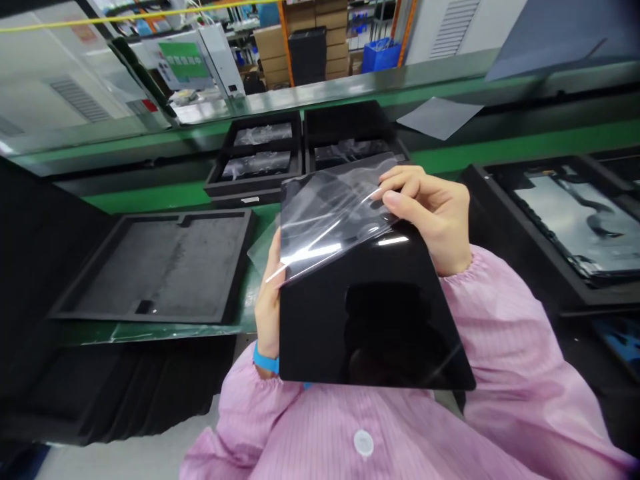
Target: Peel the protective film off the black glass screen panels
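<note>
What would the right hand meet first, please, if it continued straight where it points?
Probably more of the clear plastic film its fingers hold over the glossy black panel; depth is unclear.

Panel [395, 313] I hold: smooth, glassy, high gloss | film [330, 213] over it: thin, clear, shiny plastic, creased | my sleeves [510, 320]: soft matt cloth | bench [150, 200]: smooth, slightly glossy | tray [175, 267] along bench's near edge: matt foam, scuffed | plate [565, 207] toward bench's right end: metal-looking, satin | sheet [440, 118] near bench's far edge: smooth, low sheen
</note>
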The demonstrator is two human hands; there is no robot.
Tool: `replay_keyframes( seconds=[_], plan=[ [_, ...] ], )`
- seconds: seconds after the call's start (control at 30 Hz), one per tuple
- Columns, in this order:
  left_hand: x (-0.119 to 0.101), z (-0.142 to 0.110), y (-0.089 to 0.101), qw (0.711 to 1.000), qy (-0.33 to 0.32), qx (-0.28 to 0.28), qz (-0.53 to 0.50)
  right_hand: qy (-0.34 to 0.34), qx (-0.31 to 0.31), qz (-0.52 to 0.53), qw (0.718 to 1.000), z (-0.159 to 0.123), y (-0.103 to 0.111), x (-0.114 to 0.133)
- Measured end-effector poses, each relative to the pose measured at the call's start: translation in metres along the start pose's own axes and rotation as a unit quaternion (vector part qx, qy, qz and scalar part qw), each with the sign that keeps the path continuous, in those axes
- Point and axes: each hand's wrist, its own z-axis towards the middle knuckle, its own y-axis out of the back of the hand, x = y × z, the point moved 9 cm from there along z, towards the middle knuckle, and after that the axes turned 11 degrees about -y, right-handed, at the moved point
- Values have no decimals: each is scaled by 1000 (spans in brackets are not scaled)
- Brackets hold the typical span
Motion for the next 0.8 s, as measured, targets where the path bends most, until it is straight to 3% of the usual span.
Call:
replay_keyframes(
  seconds=[0.07, 0.17, 0.3, 0.53, 0.67, 0.8],
  plan=[
    [-9, 2, 6, 998, -1, -58, 15, 5, -7, 0, 1000, 0, 2, 4],
    [-18, 3, 5, 996, -17, -79, 25, 9, -15, -7, 1000, 0, 4, 10],
    [-12, -3, 13, 992, -2, -118, 32, 7, -12, 18, 1000, 1, 4, 13],
    [-10, 1, 9, 995, -9, -104, 2, -2, -10, 37, 999, 2, 4, 12],
    [-12, 6, -3, 990, 38, -81, -108, -5, -15, 56, 998, 3, 8, 8],
    [-18, 9, -12, 962, 67, -91, -248, 8, -17, 103, 995, 6, 17, 2]
  ],
)
